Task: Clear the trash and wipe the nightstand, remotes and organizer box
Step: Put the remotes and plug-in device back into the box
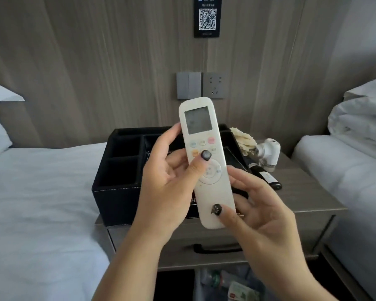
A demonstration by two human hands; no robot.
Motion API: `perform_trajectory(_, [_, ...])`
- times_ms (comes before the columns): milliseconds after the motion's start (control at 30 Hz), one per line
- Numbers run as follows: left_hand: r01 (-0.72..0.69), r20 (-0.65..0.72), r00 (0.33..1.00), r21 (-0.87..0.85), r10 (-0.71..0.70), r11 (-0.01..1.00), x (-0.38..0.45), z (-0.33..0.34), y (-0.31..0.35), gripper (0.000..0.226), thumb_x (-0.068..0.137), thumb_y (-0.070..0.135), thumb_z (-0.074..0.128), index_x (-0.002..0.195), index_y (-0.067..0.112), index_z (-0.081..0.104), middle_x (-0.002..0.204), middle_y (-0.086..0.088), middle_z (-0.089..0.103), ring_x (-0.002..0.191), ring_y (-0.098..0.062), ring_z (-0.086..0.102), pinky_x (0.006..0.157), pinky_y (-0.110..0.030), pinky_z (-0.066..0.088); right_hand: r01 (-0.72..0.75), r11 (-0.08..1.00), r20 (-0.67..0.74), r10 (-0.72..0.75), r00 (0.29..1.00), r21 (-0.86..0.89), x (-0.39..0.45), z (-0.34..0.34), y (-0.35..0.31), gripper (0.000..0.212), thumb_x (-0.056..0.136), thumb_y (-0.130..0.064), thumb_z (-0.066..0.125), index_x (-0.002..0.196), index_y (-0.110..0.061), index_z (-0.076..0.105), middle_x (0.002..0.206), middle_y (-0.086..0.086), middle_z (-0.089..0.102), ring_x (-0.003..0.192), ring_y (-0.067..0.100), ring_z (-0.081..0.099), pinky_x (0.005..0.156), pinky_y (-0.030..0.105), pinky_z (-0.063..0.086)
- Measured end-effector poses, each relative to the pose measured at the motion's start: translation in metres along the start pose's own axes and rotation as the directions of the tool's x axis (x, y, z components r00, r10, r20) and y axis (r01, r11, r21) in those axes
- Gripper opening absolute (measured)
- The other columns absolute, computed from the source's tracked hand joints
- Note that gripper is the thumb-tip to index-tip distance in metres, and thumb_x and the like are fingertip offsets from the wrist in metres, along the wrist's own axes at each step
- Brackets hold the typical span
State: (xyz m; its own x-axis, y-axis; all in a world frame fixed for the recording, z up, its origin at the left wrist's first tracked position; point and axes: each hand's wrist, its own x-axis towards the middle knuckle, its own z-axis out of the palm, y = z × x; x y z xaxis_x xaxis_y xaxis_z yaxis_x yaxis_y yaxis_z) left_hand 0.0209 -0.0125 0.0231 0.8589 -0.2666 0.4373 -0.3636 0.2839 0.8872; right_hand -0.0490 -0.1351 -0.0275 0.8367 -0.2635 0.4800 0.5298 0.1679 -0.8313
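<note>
I hold a white remote point(201, 135) with a grey screen upright above the nightstand point(308, 192). My left hand point(169, 185) grips its middle, thumb on the buttons. My right hand point(258, 216) holds its lower end, thumb pressed on the front. Behind it stands the black organizer box point(117, 170) with open compartments. A crumpled beige cloth point(242, 139) lies at the box's back right corner. A black remote point(265, 177) lies on the nightstand to the right of the box.
A white bottle-like object point(269, 152) lies beside the cloth. Beds with white sheets flank the nightstand, left point(41, 192) and right point(345, 170). A bin with trash point(232, 285) sits below the drawer point(217, 248). Switches and a socket point(200, 85) are on the wall.
</note>
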Motion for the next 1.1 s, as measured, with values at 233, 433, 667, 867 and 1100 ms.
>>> perform_trajectory(233, [-0.062, -0.095, 0.994, -0.011, 0.060, 0.998, 0.000, -0.029, 0.012, 0.056, 0.074, 0.016, 0.072, 0.126, 0.032, 0.057, 0.101, 0.003, 0.077, 0.098, -0.011, 0.071, 0.082, -0.028, 0.057, 0.012, 0.950, 0.037, 0.000, 0.999, -0.313, 0.080, 0.038, -0.071, 0.043, 0.075, -0.025, 0.069, 0.117, -0.025, 0.062, 0.098, -0.002, 0.071, 0.089, 0.019, 0.072, 0.076, 0.035, 0.060])
perform_trajectory(433, [-0.095, -0.216, 0.973, -0.059, 0.080, 0.994, 0.004, -0.057, 0.024, 0.046, 0.074, 0.015, 0.072, 0.118, 0.025, 0.065, 0.096, 0.006, 0.077, 0.093, -0.008, 0.072, 0.074, -0.020, 0.057, 0.002, 0.838, 0.378, 0.244, 0.893, -0.545, 0.143, 0.094, -0.095, 0.021, 0.090, -0.006, 0.063, 0.107, -0.015, 0.069, 0.094, 0.008, 0.074, 0.083, 0.025, 0.074, 0.073, 0.036, 0.060])
perform_trajectory(667, [0.054, -0.607, 0.792, 0.174, 0.064, 0.983, 0.008, -0.102, 0.009, 0.030, 0.092, 0.019, 0.060, 0.117, 0.036, 0.061, 0.105, 0.018, 0.072, 0.110, -0.002, 0.062, 0.099, -0.035, 0.048, -0.025, 0.941, 0.154, 0.081, 0.985, -0.336, 0.199, 0.118, -0.094, 0.021, 0.092, -0.006, 0.061, 0.113, -0.010, 0.065, 0.099, 0.008, 0.074, 0.086, 0.021, 0.074, 0.072, 0.033, 0.060])
perform_trajectory(867, [0.338, -0.594, 0.792, 0.229, -0.144, 0.913, 0.015, -0.102, -0.014, 0.052, 0.092, 0.022, 0.057, 0.141, 0.032, 0.041, 0.116, 0.020, 0.058, 0.101, -0.005, 0.056, 0.086, -0.025, 0.036, 0.058, 0.894, 0.212, 0.042, 0.976, -0.445, 0.209, 0.133, -0.041, 0.026, 0.089, 0.001, 0.064, 0.109, -0.014, 0.069, 0.098, 0.003, 0.073, 0.079, 0.013, 0.073, 0.065, 0.027, 0.060])
perform_trajectory(1100, [0.404, -0.575, 0.802, 0.324, -0.160, 0.856, 0.014, -0.096, -0.013, 0.055, 0.092, 0.026, 0.058, 0.143, 0.035, 0.038, 0.119, 0.020, 0.053, 0.085, 0.002, 0.052, 0.083, -0.026, 0.037, 0.071, 0.851, 0.255, 0.075, 0.964, -0.520, 0.193, 0.136, 0.037, 0.030, 0.086, 0.003, 0.066, 0.110, -0.015, 0.071, 0.103, 0.005, 0.073, 0.096, 0.028, 0.069, 0.081, 0.039, 0.060])
